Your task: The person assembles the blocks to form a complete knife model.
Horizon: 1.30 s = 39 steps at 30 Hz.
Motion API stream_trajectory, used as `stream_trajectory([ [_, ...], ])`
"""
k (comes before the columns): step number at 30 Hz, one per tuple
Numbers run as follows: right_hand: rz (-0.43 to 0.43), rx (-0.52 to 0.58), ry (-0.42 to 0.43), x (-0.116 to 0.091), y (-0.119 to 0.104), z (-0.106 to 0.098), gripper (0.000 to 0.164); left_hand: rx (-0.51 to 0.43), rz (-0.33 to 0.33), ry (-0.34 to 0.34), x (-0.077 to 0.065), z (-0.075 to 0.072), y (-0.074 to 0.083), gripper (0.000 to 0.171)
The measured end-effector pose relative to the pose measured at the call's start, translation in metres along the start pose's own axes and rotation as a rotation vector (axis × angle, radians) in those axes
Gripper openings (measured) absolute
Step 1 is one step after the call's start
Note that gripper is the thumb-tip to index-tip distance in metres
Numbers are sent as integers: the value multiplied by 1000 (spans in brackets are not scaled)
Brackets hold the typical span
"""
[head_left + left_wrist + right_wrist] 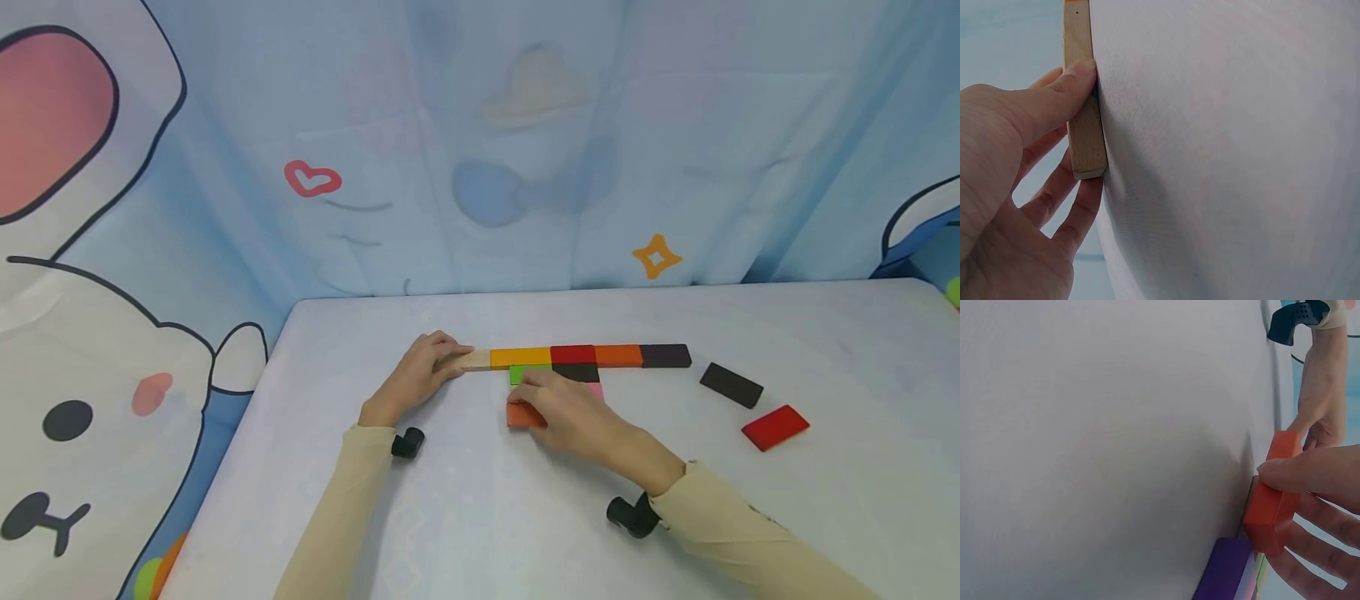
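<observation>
My left hand [423, 375] pinches a plain wooden block [476, 360] at the left end of a row of flat blocks. In the left wrist view, the thumb lies on the near side of the wood and the fingers reach behind it. Rightward the row goes on with a yellow block [520, 358], a red one [572, 354], an orange one [618, 356] and a dark one [666, 356]. My right hand [573, 421] holds another orange block [1267, 512] just below a green block [525, 372]. Fingers partly cover the blocks there.
Under the row sit a dark block [575, 372] and a pink block [596, 389], half hidden. A purple block [1225, 572] shows in the right wrist view. Loose to the right lie a black block [732, 385] and a red block [776, 427] on the white tabletop [847, 358].
</observation>
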State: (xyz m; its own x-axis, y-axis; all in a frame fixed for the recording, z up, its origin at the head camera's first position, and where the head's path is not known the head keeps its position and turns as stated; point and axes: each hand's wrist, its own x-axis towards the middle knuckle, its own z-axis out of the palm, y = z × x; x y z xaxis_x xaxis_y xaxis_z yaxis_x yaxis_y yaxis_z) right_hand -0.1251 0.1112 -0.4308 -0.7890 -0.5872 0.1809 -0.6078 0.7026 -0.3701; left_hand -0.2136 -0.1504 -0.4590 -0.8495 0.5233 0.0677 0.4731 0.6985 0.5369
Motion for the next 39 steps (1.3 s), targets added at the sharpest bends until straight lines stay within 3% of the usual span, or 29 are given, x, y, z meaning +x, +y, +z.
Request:
stream_trajectory([
  [30,10,-70,-32,-2,2,0,37,4,5,2,1,-3,6,38],
  [39,-10,-61,-5,-4,2,2,32,-7,12,8,-2,-1,4,39],
])
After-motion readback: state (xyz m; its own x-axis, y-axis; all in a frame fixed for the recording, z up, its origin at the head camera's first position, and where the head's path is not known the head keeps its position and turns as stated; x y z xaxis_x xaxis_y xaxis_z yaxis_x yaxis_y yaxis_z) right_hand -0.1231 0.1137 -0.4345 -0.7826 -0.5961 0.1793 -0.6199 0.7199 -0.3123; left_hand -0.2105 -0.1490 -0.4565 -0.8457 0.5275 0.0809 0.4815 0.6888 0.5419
